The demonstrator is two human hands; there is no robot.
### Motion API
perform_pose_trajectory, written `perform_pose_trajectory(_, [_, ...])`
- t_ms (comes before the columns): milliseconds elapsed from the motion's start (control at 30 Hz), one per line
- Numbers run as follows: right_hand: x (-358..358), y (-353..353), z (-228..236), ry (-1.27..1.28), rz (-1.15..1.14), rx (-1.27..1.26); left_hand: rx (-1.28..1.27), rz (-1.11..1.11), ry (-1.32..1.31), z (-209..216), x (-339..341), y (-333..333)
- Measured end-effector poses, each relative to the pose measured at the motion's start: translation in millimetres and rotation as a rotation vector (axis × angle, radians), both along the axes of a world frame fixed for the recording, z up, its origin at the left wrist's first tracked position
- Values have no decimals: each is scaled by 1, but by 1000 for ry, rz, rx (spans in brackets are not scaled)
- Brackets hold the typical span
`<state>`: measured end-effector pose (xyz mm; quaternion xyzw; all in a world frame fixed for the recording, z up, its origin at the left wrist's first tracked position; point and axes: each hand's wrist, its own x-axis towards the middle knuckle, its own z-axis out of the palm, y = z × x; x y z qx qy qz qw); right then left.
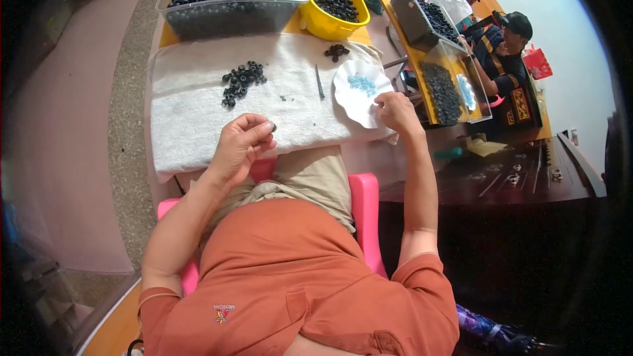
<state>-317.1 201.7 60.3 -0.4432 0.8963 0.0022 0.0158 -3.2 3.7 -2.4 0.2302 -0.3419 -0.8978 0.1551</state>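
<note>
So from my remote seat, the spot I'd worry about is the white scalloped plate (359,116) by the right edge of the cloth (184,113). The right hand (399,112) is right at its rim, so a careless wrist bump could tip it and scatter the loose light-blue bits (361,84) all over the place. They're tiny, so I reckon a sloppy pinch would lose one too. Other weak point: the left hand (244,142) has a small dark piece (273,128) pinched between thumb and forefinger, just in from the cloth's near edge. If that grip slips, my guess is it rolls off toward the lap. Pose-wise, the hands are well apart. Left forearm (188,214) angles up and inward, palm turned partly up, other fingers loosely curled. Right forearm (420,184) points nearly straight away from the body, wrist bent in toward the plate, fingers bunched and aimed down; can't tell from here if they've got anything. The loose black rings (242,79) sit left of the middle, toward the far edge, clear of both hands.
</note>
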Motion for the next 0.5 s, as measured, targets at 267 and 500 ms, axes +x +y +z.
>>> perform_pose_trajectory(267, [-9,-5,-11,-67,31,-6,-10,-5,6,1,0,0])
perform_pose_trajectory(500, [6,-9,-5,-117,66,-92,-12,-7,7,-1,0,-1])
